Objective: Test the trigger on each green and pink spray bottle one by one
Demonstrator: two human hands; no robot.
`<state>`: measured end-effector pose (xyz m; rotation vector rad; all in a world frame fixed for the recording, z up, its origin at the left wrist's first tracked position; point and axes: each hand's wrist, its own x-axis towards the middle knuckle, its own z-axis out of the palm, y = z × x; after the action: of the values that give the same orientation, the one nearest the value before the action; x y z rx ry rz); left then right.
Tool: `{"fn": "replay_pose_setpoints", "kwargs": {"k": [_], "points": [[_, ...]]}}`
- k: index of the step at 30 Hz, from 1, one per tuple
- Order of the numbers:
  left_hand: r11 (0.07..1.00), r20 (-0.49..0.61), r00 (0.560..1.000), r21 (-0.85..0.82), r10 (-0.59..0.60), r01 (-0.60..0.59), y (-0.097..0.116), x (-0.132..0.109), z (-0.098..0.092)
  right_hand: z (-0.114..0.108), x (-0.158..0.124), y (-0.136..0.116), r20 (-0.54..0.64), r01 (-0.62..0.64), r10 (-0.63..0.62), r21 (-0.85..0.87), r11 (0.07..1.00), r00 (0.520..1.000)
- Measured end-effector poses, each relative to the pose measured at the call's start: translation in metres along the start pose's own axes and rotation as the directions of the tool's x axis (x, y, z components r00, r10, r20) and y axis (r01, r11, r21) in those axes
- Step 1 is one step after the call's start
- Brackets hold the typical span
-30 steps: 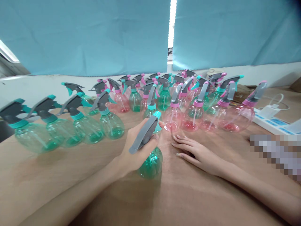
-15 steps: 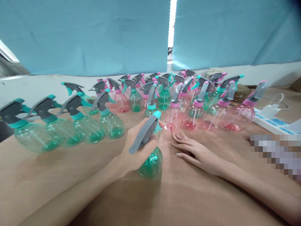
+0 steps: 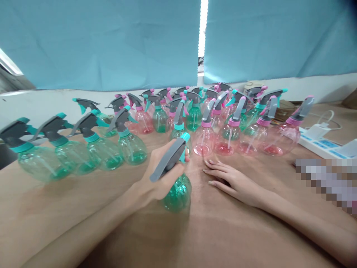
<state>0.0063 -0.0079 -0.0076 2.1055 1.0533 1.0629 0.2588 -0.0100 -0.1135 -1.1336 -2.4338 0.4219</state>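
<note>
My left hand (image 3: 163, 175) is wrapped round the neck of a green spray bottle (image 3: 178, 195) with a grey and teal trigger head. This bottle is close to me, at the middle of the table; the hand hides its collar. My right hand (image 3: 227, 176) lies on the table, fingers spread and pointing left, holding nothing. Just beyond its fingertips stands a pink spray bottle (image 3: 203, 143). Behind the held bottle is another green spray bottle (image 3: 179, 126), partly covered by my left hand.
A row of green spray bottles (image 3: 132, 149) stands on the left, and pink ones (image 3: 280, 139) on the right. Several more of both colours fill the back. A white power strip (image 3: 323, 143) with plugs lies at right, near a blurred-out object (image 3: 320, 178). Blue curtains (image 3: 111, 44) hang behind.
The fingers of my left hand have shifted slightly round the bottle's neck, and the teal trigger now shows. The bottle's head sits slightly further left. My right hand has stayed in place.
</note>
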Motion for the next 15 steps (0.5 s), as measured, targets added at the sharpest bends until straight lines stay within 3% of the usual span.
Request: {"fn": "replay_pose_setpoints", "kwargs": {"k": [3, 6, 11, 15], "points": [[0.999, 0.041, 0.999, -0.046, 0.019, -0.017, -0.002, -0.001, -0.001, 0.000, 0.000, 0.001, -0.004, 0.003, -0.003, 0.000, 1.000, 1.000], [0.999, 0.015, 1.000, -0.037, 0.002, -0.002, -0.004, -0.002, 0.001, 0.001, 0.000, 0.001, -0.021, 0.017, -0.016, 0.010, 1.000, 1.000], [0.999, -0.121, 0.992, -0.009, -0.032, 0.032, -0.005, -0.003, 0.009, 0.002, 0.000, -0.001, -0.049, 0.017, -0.017, -0.005, 1.000, 0.999], [0.999, -0.132, 0.991, 0.012, -0.033, 0.035, -0.005, -0.003, 0.010, -0.003, -0.002, -0.009, -0.075, -0.052, 0.053, 0.013, 0.999, 0.996]]}}
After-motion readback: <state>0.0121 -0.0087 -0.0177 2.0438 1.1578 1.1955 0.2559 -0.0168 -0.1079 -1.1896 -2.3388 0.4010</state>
